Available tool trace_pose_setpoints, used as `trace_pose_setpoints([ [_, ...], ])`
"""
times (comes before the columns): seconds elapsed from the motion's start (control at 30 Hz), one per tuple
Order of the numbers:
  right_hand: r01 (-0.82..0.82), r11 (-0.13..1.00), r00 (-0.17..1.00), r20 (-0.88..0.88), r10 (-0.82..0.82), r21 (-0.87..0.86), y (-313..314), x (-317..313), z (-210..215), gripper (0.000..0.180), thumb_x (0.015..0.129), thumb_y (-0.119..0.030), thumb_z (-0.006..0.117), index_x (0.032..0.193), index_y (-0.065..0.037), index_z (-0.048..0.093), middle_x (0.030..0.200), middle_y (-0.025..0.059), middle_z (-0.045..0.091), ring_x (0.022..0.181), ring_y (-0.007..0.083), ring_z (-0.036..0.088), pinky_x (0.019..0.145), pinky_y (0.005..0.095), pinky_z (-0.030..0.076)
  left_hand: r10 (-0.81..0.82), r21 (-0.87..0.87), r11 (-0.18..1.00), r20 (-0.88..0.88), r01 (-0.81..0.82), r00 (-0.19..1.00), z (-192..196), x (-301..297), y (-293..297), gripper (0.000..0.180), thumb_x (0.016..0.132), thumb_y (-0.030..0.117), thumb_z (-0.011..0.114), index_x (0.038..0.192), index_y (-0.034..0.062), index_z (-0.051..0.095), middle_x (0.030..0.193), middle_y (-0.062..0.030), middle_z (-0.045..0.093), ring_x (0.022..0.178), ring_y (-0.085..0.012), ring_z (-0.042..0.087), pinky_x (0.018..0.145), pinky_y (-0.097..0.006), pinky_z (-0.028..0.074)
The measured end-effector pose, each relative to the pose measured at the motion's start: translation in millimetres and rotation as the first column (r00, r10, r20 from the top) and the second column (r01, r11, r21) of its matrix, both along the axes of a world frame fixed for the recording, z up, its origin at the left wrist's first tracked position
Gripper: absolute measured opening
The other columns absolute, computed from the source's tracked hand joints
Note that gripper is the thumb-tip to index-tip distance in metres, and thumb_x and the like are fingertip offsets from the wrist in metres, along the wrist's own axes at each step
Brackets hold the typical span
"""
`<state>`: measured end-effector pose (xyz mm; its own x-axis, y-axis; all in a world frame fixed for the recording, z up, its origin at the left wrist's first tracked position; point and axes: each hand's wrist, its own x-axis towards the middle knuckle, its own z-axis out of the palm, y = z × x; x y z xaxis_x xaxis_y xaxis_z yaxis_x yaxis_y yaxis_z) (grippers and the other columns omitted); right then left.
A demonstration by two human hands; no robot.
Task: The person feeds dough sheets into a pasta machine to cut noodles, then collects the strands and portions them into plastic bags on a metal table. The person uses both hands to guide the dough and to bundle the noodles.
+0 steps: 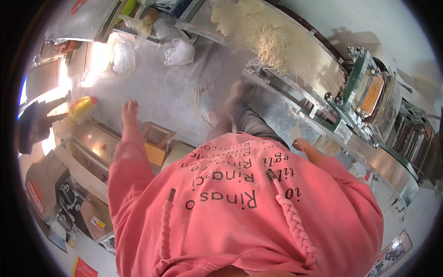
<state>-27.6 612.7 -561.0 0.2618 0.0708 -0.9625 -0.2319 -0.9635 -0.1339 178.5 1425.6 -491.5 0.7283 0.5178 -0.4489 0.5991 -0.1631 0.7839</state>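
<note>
Pink hoodie (221, 217) with braided drawstrings fills the foreground of the head view. Beyond its sleeves, the left hand (130, 112) looks loosely open and empty, away from the body near an open wooden box (158, 153); the right hand (302, 144) shows nothing held, though I cannot tell how far its fingers curl. Pale noodles (272, 44) lie heaped on the table (199, 17) ahead, beside a green-framed roller machine (362, 76). Moving past well likely means keeping the right sleeve off the metal frame and watching for scraps on the floor (170, 90).
</note>
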Motion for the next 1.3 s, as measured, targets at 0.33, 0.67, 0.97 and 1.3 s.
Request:
trace_pose_setpoints([
  [0.33, 0.875, 0.408, 0.396, 0.101, -0.913, 0.259, 130.7, 205.4, -136.2, 0.072, 0.075, -0.034, 0.070, 0.133, -0.002, 0.041, 0.128, 0.0158, 0.052, 0.121, 0.0282, 0.047, 0.099, 0.0384, 0.038, -0.535, -0.556, 0.777, -0.333, 0.296, 0.777, -89.1, 223.0, -289.1, 0.045, 0.085, 0.022, 0.061, 0.128, 0.0138, 0.048, 0.117, -0.0053, 0.058, 0.106, -0.0174, 0.054, 0.086, -0.035, 0.043],
  [0.67, 0.666, -0.616, -0.628, -0.129, -0.767, 0.420, 232.5, 327.7, -195.6, 0.058, 0.071, -0.021, 0.071, 0.124, -0.015, 0.050, 0.114, 0.0008, 0.057, 0.106, 0.0156, 0.048, 0.088, 0.0347, 0.036, -0.681, -0.597, 0.645, -0.166, 0.477, 0.713, -240.2, 241.2, -419.0, 0.038, 0.077, 0.021, 0.066, 0.113, 0.0095, 0.060, 0.114, -0.0039, 0.059, 0.104, -0.0175, 0.052, 0.091, -0.030, 0.038],
  [0.97, 0.727, -0.065, -0.111, 0.023, -0.994, 0.684, 200.0, 303.7, -210.2, 0.052, 0.075, -0.015, 0.065, 0.124, -0.005, 0.052, 0.122, 0.0084, 0.055, 0.113, 0.0218, 0.048, 0.096, 0.0359, 0.036, -0.975, -0.394, 0.193, -0.179, 0.899, 0.130, -211.1, 232.6, -440.1, 0.033, 0.085, 0.034, 0.058, 0.095, 0.0026, 0.064, 0.091, -0.0049, 0.065, 0.086, -0.0179, 0.058, 0.077, -0.034, 0.044],
  [1.3, 0.778, -0.423, -0.346, -0.245, -0.906, 0.465, 199.9, 297.6, -143.9, 0.021, 0.081, -0.029, 0.061, 0.087, -0.008, 0.059, 0.091, 0.0057, 0.063, 0.096, 0.0202, 0.059, 0.092, 0.0510, 0.038, -0.965, -0.780, 0.247, -0.142, 0.576, 0.222, -120.3, 295.0, -494.5, 0.034, 0.094, 0.031, 0.047, 0.106, 0.0002, 0.057, 0.099, -0.0115, 0.065, 0.089, -0.0188, 0.063, 0.078, -0.029, 0.050],
])
